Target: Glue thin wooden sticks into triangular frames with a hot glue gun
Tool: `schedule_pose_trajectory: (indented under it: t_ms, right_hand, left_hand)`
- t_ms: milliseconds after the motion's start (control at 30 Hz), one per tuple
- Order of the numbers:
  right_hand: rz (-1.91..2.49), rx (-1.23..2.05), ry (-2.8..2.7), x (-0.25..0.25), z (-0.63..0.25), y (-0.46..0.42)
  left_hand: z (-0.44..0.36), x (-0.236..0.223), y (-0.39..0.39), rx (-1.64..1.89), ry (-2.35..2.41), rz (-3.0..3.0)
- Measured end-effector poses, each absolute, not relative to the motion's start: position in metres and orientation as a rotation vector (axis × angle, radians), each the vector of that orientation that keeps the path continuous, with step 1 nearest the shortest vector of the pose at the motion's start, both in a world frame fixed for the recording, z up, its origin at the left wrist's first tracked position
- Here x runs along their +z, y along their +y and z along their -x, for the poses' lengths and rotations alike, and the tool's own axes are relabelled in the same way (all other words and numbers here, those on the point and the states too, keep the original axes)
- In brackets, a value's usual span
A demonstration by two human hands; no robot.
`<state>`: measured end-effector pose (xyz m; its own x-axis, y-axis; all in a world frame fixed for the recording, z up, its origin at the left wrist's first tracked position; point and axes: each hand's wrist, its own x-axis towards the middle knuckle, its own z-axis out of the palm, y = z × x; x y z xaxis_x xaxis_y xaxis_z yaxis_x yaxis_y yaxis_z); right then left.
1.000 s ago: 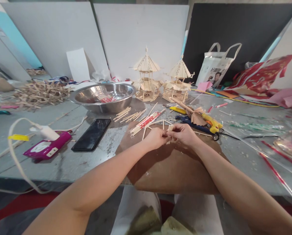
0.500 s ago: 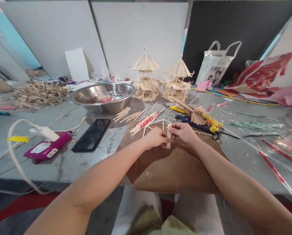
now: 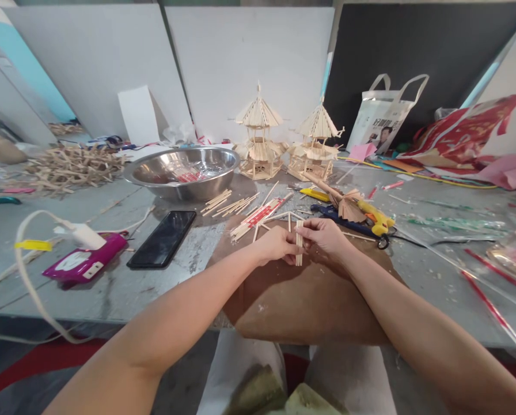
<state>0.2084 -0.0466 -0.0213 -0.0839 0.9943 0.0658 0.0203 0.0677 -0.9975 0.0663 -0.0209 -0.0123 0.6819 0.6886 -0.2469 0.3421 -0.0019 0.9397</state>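
Note:
Both hands hold a small bundle of short wooden sticks [image 3: 299, 245] upright, side by side, over a brown board [image 3: 292, 305]. My left hand [image 3: 279, 245] pinches it from the left, lower down. From the right, my right hand [image 3: 325, 235] grips its upper part between thumb and fingers. Just behind the hands, several thin sticks [image 3: 290, 216] lie joined at angles. To the left of them is a pile of sticks with a red-and-white paper wrapper [image 3: 261, 214]. Parts of the fingertips are hidden behind the bundle.
Two stick-built pagoda models [image 3: 258, 135] stand at the back, beside a steel basin [image 3: 154, 181]. A yellow and blue glue gun [image 3: 374, 219] and a yellow cutter [image 3: 314, 193] lie right of centre. Leftward are a phone [image 3: 162, 239] and a purple power block with a cable [image 3: 87, 259].
The stick bundle now shows its flat face more squarely and sits slightly lower. Both hands keep their hold with small finger shifts. The whole view has shifted slightly.

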Motion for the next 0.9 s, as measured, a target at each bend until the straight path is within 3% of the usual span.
schedule_pose_trajectory:
  t_ms: [900]
  right_hand:
    - [1.179,1.312,-1.259,-0.017,-0.209,-0.049]
  left_hand:
    - [-0.06,-0.002,-0.024,0.225,0.818,-1.536]
